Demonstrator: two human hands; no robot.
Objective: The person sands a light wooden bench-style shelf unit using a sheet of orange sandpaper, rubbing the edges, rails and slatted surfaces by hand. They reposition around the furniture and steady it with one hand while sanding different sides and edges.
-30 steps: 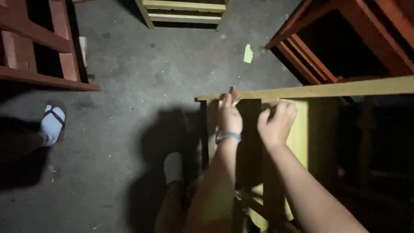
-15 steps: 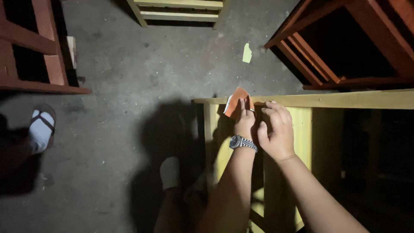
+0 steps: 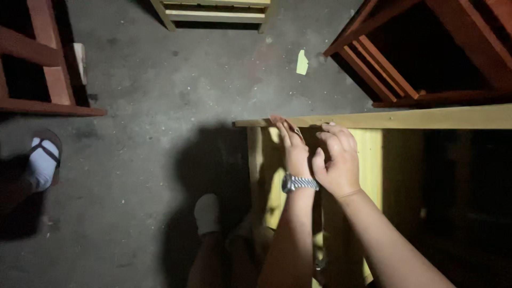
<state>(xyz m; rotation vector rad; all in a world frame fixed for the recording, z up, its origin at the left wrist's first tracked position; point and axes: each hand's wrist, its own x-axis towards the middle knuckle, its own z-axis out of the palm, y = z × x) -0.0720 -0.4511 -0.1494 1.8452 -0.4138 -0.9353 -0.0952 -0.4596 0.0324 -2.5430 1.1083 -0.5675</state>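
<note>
1. Under both hands stands a yellow wooden frame (image 3: 368, 160); it looks stiff and heavy, best gripped by its top rail (image 3: 426, 117).
2. Just right of the left fingers, the right hand (image 3: 336, 162) curls loosely at the rail, fingers bent, holding nothing visible.
3. Left hand (image 3: 293, 149) presses a small orange sheet (image 3: 282, 124), thin and floppy by the look, flat against the rail under extended fingers.
</note>
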